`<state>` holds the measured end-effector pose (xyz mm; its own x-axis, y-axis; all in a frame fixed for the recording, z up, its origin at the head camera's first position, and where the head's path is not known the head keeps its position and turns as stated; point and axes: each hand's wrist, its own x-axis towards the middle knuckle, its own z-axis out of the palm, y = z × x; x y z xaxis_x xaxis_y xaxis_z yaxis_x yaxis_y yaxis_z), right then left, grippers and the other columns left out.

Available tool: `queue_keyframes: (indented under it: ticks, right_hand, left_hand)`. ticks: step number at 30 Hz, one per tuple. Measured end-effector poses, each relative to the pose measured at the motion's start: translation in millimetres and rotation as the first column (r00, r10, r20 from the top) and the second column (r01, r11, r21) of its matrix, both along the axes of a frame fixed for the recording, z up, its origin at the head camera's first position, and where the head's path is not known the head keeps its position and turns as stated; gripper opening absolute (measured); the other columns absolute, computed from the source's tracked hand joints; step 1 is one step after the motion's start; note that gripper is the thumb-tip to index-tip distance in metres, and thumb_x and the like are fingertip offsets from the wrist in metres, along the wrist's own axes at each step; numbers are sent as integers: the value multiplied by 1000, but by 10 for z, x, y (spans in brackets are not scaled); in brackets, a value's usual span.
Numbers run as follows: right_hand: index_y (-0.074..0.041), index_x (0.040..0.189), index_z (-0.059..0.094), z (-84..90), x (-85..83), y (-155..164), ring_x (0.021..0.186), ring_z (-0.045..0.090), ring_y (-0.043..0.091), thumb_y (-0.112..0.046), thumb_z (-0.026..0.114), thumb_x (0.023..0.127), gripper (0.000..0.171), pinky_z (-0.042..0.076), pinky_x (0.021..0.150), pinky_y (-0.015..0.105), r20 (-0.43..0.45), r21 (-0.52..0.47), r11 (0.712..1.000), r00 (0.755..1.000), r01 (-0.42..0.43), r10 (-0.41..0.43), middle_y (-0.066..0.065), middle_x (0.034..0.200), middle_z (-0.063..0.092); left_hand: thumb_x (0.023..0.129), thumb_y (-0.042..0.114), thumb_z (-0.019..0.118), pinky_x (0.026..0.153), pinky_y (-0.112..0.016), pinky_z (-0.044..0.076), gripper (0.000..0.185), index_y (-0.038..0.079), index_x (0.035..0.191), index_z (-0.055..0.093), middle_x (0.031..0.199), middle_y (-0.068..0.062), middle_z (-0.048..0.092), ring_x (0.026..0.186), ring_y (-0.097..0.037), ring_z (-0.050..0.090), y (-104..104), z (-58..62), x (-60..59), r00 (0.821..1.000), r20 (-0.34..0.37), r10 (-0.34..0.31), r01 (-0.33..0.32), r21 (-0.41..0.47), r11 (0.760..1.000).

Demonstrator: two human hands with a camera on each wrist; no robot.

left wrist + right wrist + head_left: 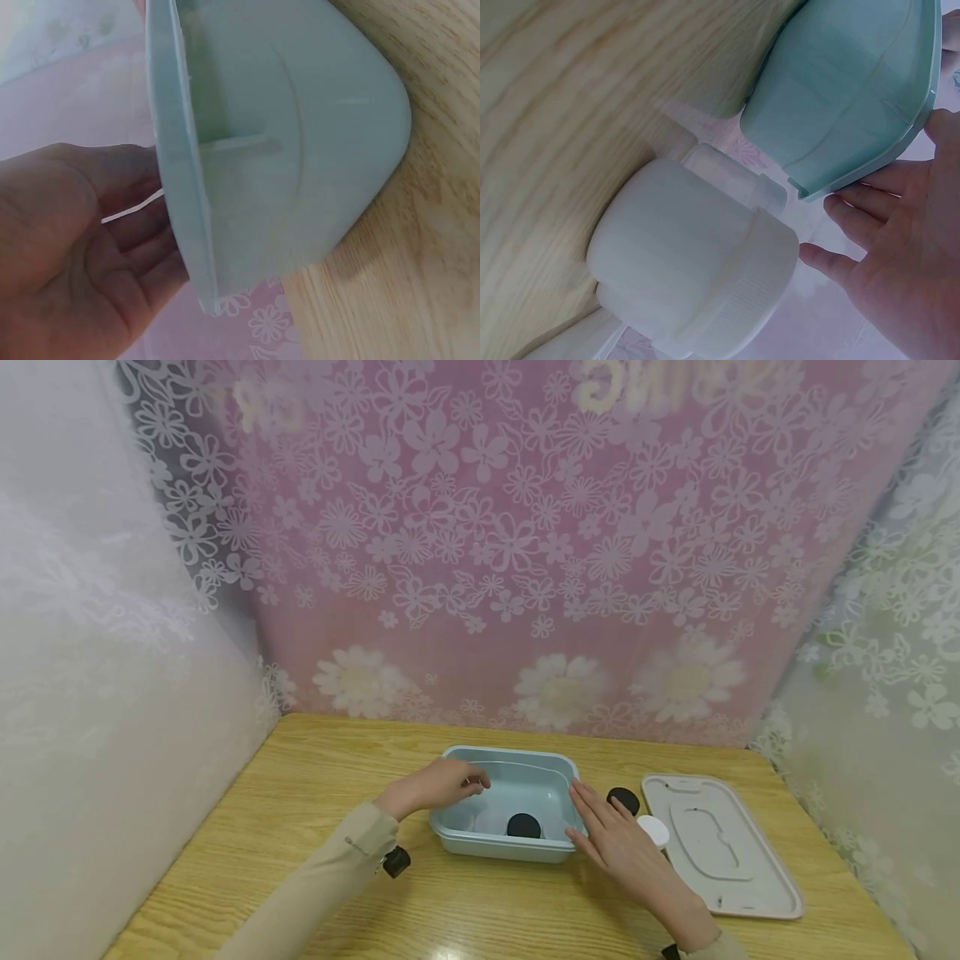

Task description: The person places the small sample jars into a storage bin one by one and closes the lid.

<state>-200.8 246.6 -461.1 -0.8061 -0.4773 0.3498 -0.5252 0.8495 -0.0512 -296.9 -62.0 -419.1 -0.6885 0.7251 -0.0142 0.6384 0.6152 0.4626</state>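
Head view, left to right. A sleeved forearm crosses the wooden surface [315,827], with a small black piece [396,861] at its wrist. The left hand [438,783] rests at the left rim of the pale blue-green tub [558,768]; its fingers are curled over the rim, and the left wrist view shows them [146,232] lying against the tub's outer wall, though whether they pinch the rim cannot be told. The tub stands near the middle of the surface, just in front of the pink flowered backdrop [525,543]. Inside it, on the floor near the front wall, lies a black round cap [523,825].

The right hand [618,843] lies flat with fingers straight and slightly spread, fingertips touching the tub's right wall; the right wrist view shows these fingers [855,202] just under the tub's rim. Beside this hand stand a second black cap [623,799] and a white jar [654,832], which appears large in the right wrist view [697,262]. Farthest right, the white lid [720,843] lies flat on the surface, apart from the tub.
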Motion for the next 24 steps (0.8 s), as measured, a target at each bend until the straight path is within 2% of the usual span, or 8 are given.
queue_keyframes:
  ticks: [4,9,12,17,20,24]
  right_hand:
    - [2,152,42,-7,-4,0,144,42,31,-33,61,102,64,38,113,60,8,-2,1000,1000,-2,2,16,157,43]
    - [1,153,41,-12,-13,6,144,42,31,-35,59,103,64,38,113,60,10,4,1000,1000,-1,1,15,158,42]
    - [0,154,40,-11,-16,8,144,42,31,-36,58,104,65,38,113,59,12,9,1000,1000,0,0,15,158,42]
    - [1,153,42,-2,-16,9,144,41,32,-37,57,104,64,38,114,59,20,9,1000,1000,1,-1,16,158,42]
    - [1,153,42,-2,-16,9,145,41,32,-37,57,104,64,38,113,59,20,13,1000,1000,3,-3,16,158,41]
    - [2,152,42,-6,-19,12,144,41,32,-37,57,104,64,39,113,60,12,19,1000,1000,0,-1,17,158,41]
  left_hand:
    - [106,14,55,84,-32,58,24,6,124,69,113,-6,72,100,-18,68,-65,-46,-41,997,-47,64,-58,118,991]
    - [106,13,55,90,-36,59,26,5,127,67,119,-10,71,105,-21,69,-166,-46,-10,984,-53,170,-149,284,947]
    - [106,15,56,92,-39,58,27,6,129,66,122,-11,70,109,-23,68,-226,-59,33,965,-73,253,-212,355,910]
    - [107,23,55,103,-46,52,34,7,135,63,133,-12,65,124,-29,61,-304,-89,111,913,-121,390,-317,392,864]
    - [107,27,55,111,-52,44,41,6,141,58,142,-15,59,133,-35,53,-342,-129,154,888,-176,426,-340,373,863]
    - [107,31,54,119,-60,29,53,2,151,46,155,-18,45,146,-41,35,-379,-220,222,877,-247,413,-342,283,896]
